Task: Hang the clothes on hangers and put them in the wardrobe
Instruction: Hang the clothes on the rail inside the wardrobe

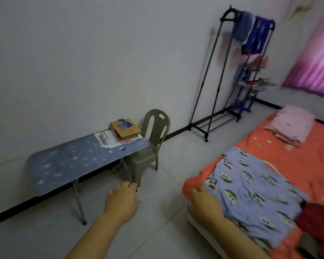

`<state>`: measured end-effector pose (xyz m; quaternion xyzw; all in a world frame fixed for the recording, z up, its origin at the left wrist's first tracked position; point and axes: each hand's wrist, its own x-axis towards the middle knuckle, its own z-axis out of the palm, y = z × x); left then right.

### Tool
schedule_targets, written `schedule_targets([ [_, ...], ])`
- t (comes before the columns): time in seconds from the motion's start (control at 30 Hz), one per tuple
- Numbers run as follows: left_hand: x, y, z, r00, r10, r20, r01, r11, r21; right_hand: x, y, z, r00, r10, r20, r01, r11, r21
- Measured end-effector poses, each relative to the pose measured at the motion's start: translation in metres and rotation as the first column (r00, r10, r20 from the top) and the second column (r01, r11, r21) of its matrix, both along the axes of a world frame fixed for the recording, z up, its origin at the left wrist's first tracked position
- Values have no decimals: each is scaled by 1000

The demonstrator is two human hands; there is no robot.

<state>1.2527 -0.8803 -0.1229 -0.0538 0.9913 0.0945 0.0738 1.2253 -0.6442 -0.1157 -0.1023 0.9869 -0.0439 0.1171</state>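
Clothing of lilac fabric printed with cartoon faces (251,187) lies spread on the orange-sheeted bed (288,146), near right. The right hand (204,204) touches its near left edge; blur hides whether it grips. The left hand (122,199) hovers further left over the pale tiled floor (176,156), fingers relaxed, empty.
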Motion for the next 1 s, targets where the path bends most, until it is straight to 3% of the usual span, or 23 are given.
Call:
schedule_targets([
  [0.2, -62, 181, 0, 961, -275, 10, 275, 961, -30, -10, 162, -1, 972, -232, 20, 232, 973, -5],
  [0.37, -99, 277, -4, 904, -426, 22, 426, 904, -8, -19, 249, -17, 919, -389, 58, 391, 920, -24],
  [0.67, -211, 379, -35, 768, -637, 70, 639, 769, -6, -81, 335, -58, 826, -557, 84, 561, 827, -25],
  [1.0, -345, 446, -59, 650, -743, 160, 750, 661, 21, -189, 385, -82, 752, -642, 151, 648, 762, 12],
])
